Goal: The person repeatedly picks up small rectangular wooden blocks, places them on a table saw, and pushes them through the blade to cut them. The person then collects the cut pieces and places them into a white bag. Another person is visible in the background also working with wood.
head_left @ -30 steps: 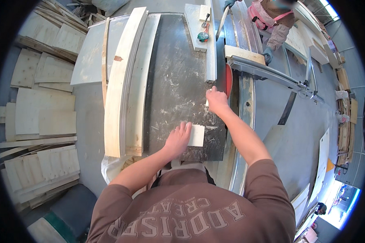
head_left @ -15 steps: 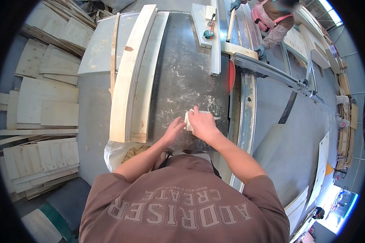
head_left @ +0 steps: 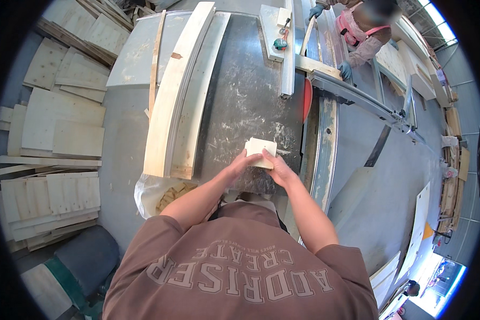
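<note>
A small stack of pale, squarish wood pieces (head_left: 262,147) is held just above the near part of a dark, dusty saw table (head_left: 234,101). My left hand (head_left: 242,162) grips its left side with the thumb across the top. On the opposite side, my right hand (head_left: 280,169) closes round the lower right corner, thumb also on top. The undersides and most of the fingers beneath are hidden. To the right of the hands stands a curved red part (head_left: 307,100) at the table's edge.
Long pale boards (head_left: 178,90) lie along the table's left side. A white sack (head_left: 147,196) with wood offcuts (head_left: 176,195) sits below them. Across the sliding rail (head_left: 352,92), a co-worker (head_left: 357,32) with gloved hands handles wood. Sheet stacks (head_left: 64,122) fill the far left.
Both hands now close round the wood pieces, where the left was loosely beside them before. The pieces have turned so their broad face shows. The co-worker has shifted slightly.
</note>
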`<state>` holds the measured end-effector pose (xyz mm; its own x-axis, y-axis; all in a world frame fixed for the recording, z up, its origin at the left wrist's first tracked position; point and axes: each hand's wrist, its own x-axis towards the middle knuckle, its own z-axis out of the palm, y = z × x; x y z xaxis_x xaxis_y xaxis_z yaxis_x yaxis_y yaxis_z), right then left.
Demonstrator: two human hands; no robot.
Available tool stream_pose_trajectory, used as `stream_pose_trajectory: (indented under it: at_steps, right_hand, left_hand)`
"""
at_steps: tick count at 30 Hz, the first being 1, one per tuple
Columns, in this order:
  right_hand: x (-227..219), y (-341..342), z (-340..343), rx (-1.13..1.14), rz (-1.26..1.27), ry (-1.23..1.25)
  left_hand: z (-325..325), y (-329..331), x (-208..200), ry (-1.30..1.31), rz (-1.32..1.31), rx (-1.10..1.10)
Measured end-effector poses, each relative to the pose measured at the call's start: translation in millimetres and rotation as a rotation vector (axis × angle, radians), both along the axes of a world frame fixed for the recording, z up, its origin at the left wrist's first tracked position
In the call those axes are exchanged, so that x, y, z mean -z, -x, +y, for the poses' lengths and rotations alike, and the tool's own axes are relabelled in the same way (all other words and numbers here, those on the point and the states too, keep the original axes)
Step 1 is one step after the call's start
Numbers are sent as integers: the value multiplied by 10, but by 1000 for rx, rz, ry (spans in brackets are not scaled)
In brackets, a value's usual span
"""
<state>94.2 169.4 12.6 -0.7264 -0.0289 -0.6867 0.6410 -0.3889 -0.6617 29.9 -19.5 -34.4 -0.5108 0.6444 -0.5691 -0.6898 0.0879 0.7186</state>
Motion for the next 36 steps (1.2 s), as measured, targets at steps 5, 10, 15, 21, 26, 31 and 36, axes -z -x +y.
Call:
stream_pose_trajectory:
  at_steps: [5, 10, 15, 21, 26, 31, 36]
  right_hand:
    - [-109, -136, -113, 61, 114, 41]
    - [-356, -359, -107, 101, 226, 58]
    - [-577, -500, -72, -36, 401, 127]
    - [-601, -349, -276, -275, 269, 203]
    - [-484, -275, -557, -544, 224, 302]
    - [-391, -191, -1022, -594, 243, 391]
    - [-416, -253, -1468, -515, 211, 502]
  left_hand:
    - [17, -123, -586, 42, 55, 9]
    - [-139, -378, -741, -23, 132, -135]
    - [-346, -601, -1177, -58, 229, -213]
    - [-680, -915, -1248, 43, 176, -291]
    - [-962, -1286, -1251, 219, 169, -417]
    - [-1280, -1442, -1254, 193, 75, -558]
    - [-1909, -1377, -1449, 165, 26, -489]
